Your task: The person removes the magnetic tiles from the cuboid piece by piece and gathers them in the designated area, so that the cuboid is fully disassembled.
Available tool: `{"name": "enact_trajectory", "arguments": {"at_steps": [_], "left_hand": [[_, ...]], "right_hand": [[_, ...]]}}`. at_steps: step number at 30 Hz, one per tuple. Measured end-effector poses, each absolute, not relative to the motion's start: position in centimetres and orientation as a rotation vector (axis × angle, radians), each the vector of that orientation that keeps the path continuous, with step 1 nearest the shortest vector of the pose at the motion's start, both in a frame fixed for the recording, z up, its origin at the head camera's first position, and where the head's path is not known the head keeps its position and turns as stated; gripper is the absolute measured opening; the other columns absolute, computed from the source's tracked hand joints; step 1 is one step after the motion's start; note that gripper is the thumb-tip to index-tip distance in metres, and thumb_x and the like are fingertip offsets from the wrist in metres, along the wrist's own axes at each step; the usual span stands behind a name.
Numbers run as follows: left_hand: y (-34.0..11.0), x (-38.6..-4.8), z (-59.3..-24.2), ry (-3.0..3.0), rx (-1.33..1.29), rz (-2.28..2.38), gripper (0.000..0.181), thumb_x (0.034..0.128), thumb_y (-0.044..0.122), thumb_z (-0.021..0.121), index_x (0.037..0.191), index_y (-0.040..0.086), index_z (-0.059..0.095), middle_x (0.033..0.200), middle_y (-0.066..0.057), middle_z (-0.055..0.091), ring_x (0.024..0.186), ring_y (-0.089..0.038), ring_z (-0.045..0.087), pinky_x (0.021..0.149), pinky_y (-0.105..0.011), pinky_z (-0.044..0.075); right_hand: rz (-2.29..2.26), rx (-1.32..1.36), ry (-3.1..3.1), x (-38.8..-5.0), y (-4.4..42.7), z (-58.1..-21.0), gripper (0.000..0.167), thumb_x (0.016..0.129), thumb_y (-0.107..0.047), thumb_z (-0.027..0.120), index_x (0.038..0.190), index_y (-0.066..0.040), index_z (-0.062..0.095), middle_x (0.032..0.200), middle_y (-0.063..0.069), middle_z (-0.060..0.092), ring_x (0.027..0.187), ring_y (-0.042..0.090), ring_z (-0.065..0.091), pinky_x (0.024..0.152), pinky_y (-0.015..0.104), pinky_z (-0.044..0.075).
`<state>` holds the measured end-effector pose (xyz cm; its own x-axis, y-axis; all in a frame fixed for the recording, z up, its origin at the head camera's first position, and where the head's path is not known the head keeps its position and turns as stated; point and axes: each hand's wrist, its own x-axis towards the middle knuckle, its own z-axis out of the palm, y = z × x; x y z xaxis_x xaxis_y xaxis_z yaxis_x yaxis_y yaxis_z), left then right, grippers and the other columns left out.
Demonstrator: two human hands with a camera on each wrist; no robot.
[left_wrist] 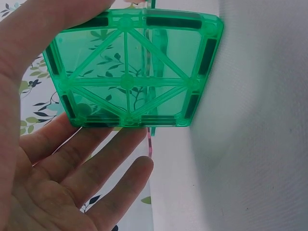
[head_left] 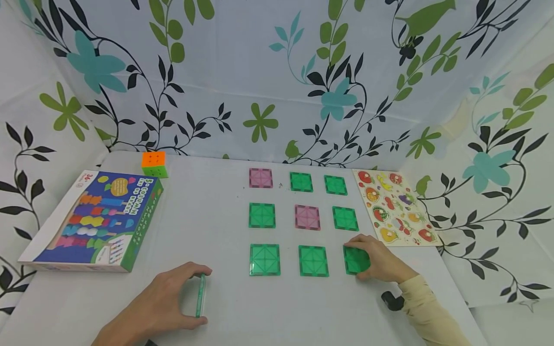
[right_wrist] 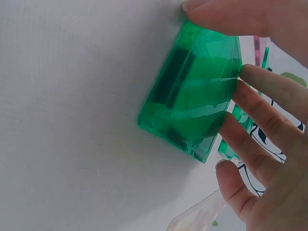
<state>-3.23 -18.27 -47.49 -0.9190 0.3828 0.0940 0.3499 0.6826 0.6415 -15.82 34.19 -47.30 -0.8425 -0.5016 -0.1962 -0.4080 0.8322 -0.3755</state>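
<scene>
My left hand [head_left: 161,300] pinches a translucent green square magnetic tile [head_left: 201,295] between thumb and fingertips. The tile stands on edge, seen nearly edge-on in the head view; its ribbed face fills the upper left wrist view. At the right end of the nearest row, my right hand [head_left: 384,259] grips another green magnetic tile [head_left: 355,260] by opposite edges; in the right wrist view it looks tilted. Beside it lie more green tiles [head_left: 313,261] [head_left: 265,260] in rows, with a pink tile [head_left: 307,217] in the middle and a second pink tile [head_left: 260,178] at the far left.
A blue and green toy box [head_left: 101,218] lies on the left, with an orange and green cube [head_left: 154,164] behind it. A fruit-picture sheet [head_left: 396,206] lies on the right. A small black object [head_left: 392,301] sits by the right sleeve. Patterned cloth [head_left: 259,72] hangs behind the table.
</scene>
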Motion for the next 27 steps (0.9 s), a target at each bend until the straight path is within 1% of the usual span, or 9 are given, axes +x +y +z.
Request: {"name": "enact_trajectory", "arguments": {"at_steps": [9,16,19,21,24,27], "left_hand": [[-18.2,-3.2,-47.4,2.841,0.615,1.058,0.081,0.0601,0.049,0.096,0.129,0.025,0.061,0.126,0.014,0.068,0.113,-0.012,0.066,0.096,-0.039,0.061],[-18.1,-3.1,-47.4,2.857,0.634,1.055,0.08,0.06,0.047,0.097,0.128,0.024,0.062,0.125,0.013,0.068,0.113,-0.013,0.067,0.096,-0.039,0.061],[-18.1,-3.2,-47.3,2.849,0.632,1.051,0.079,0.061,0.047,0.096,0.129,0.025,0.061,0.126,0.013,0.068,0.113,-0.013,0.067,0.096,-0.039,0.061],[-18.1,-3.2,-47.2,2.844,0.628,1.046,0.08,0.0612,0.048,0.096,0.129,0.025,0.061,0.126,0.013,0.068,0.114,-0.013,0.067,0.096,-0.04,0.061],[-18.0,-3.1,-47.0,2.845,0.628,1.043,0.08,0.0614,0.049,0.096,0.129,0.025,0.061,0.126,0.013,0.068,0.113,-0.013,0.066,0.096,-0.04,0.061],[-17.8,-3.1,-47.0,2.861,0.653,1.054,0.08,0.0606,0.048,0.096,0.128,0.024,0.061,0.125,0.013,0.068,0.113,-0.012,0.067,0.095,-0.039,0.061]], "right_hand": [[-0.468,-0.693,2.73,-15.5,34.3,-47.5,0.077,0.067,-0.022,0.095,0.137,-0.013,0.064,0.137,0.007,0.06,0.127,0.034,0.055,0.104,0.058,0.052],[-0.51,-0.695,2.79,-14.9,33.3,-47.1,0.082,0.068,-0.033,0.095,0.141,-0.016,0.062,0.139,0.008,0.058,0.128,0.034,0.053,0.102,0.059,0.052],[-0.586,-0.747,2.846,-14.6,31.6,-46.1,0.082,0.068,-0.033,0.095,0.14,-0.015,0.062,0.14,0.008,0.058,0.129,0.034,0.053,0.102,0.062,0.051],[-0.627,-0.814,2.861,-14.4,30.1,-45.2,0.082,0.068,-0.033,0.095,0.141,-0.017,0.061,0.141,0.006,0.057,0.131,0.033,0.051,0.103,0.063,0.049],[-0.658,-0.957,2.85,-14.1,27.2,-44.2,0.084,0.069,-0.035,0.094,0.144,-0.02,0.059,0.14,0.002,0.057,0.131,0.028,0.05,0.104,0.06,0.048],[-0.644,-1.123,2.823,-14.0,23.8,-43.8,0.087,0.07,-0.042,0.093,0.146,-0.023,0.056,0.14,-0.002,0.057,0.131,0.022,0.051,0.105,0.053,0.05]]}}
